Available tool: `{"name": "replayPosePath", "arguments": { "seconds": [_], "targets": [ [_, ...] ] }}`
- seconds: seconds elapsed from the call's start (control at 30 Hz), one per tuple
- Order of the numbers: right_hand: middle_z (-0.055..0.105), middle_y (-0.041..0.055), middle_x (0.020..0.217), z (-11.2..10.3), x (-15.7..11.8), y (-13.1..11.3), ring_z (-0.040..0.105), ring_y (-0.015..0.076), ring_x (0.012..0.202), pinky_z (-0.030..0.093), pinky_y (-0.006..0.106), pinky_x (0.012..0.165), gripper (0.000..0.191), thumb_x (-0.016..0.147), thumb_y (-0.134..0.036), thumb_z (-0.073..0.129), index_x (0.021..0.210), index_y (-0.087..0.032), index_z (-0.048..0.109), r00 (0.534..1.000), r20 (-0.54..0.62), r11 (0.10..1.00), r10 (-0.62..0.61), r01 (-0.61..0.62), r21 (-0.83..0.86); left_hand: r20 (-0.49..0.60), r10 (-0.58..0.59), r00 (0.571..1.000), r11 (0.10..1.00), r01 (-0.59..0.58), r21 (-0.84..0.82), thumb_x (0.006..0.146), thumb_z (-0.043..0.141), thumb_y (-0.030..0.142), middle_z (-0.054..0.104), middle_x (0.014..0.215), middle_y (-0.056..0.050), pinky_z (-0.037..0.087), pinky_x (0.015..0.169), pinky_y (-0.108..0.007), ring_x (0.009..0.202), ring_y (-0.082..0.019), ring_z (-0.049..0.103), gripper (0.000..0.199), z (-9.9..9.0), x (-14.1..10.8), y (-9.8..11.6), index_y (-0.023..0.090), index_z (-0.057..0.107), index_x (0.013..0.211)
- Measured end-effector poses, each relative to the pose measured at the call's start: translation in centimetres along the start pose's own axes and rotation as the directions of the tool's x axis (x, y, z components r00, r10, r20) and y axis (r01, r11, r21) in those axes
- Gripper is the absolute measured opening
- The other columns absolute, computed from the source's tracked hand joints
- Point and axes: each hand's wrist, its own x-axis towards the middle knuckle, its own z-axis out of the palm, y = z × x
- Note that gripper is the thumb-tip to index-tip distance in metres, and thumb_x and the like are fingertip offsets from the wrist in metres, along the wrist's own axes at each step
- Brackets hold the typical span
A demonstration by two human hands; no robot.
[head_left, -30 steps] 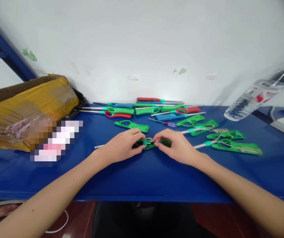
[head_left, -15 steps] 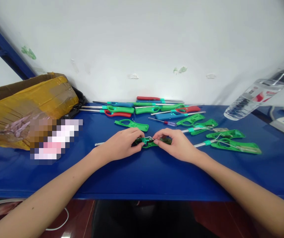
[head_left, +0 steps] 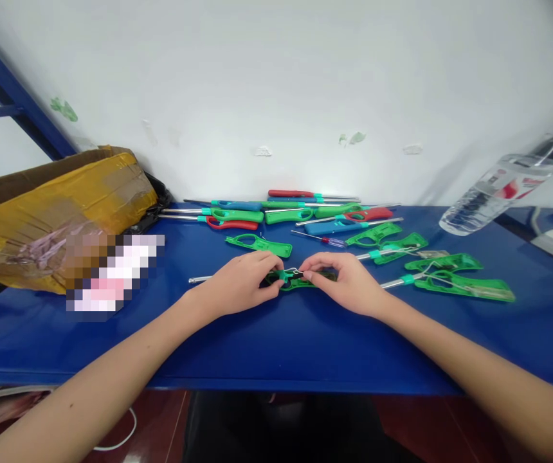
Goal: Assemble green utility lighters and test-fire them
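Observation:
An opened green gas lighter [head_left: 300, 283] lies on the blue table between my hands, its metal tube pointing left. My left hand [head_left: 242, 284] is closed around the teal collar of that lighter, thumb in front and fingers behind. Above the open shell, the fingertips of my right hand [head_left: 346, 281] pinch a thin white wire [head_left: 294, 270]. Right fingers hide part of the lighter's handle. Just behind my hands rests a loose green shell half [head_left: 276, 247]. A screwdriver [head_left: 333, 242] with a clear purple handle lies farther back.
Several red, blue and green lighters [head_left: 238, 215] lie along the wall. More opened green lighters [head_left: 479, 287] with exposed wires are at right. A water bottle [head_left: 493, 186] leans at far right. A taped cardboard box [head_left: 126, 183] stands at left, near a blurred item [head_left: 117, 276].
The view has shifted slightly. Both hands keep their places at the opened lighter, with only tiny finger movement at the wire.

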Motion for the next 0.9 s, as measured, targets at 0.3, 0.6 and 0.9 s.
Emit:
{"name": "replayPosePath", "arguments": {
  "seconds": [0.3,0.6,0.9],
  "targets": [
    [0.076,0.0032,0.094,0.12,-0.28,0.35,0.071,0.0206,0.087,0.056,0.033,0.079,0.012,0.085,-0.025,0.061,0.093,-0.023,0.071,1.0,-0.014,0.999,-0.026,0.025,-0.029,0.007,-0.005,1.0,1.0,0.005,0.007,0.094,0.052,0.027,0.065,0.101,-0.006,0.048,0.078,-0.031,0.092,-0.02,0.062,0.015,0.05,0.07,0.05,0.018,0.058,0.104],
    [0.076,0.0024,0.093,0.19,-0.53,-0.18,0.072,0.0198,0.085,0.056,0.032,0.077,0.014,0.086,-0.02,0.059,0.097,-0.023,0.068,0.996,-0.009,0.993,-0.087,0.086,-0.079,-0.004,-0.002,1.0,1.0,0.002,0.026,0.092,0.052,0.026,0.062,0.096,-0.005,0.047,0.075,-0.03,0.087,-0.019,0.06,0.013,0.14,0.08,0.26,0.018,0.058,0.1],
    [0.074,0.0062,0.093,0.12,-0.69,0.03,0.067,0.0199,0.086,0.055,0.033,0.075,0.016,0.089,-0.018,0.055,0.097,-0.02,0.069,0.962,0.026,0.925,-0.272,0.268,-0.27,-0.003,0.016,1.0,0.999,-0.016,0.046,0.09,0.055,0.024,0.062,0.095,-0.004,0.046,0.073,-0.028,0.084,-0.018,0.059,0.012,0.01,0.14,0.18,0.018,0.059,0.099]
  ]
}}
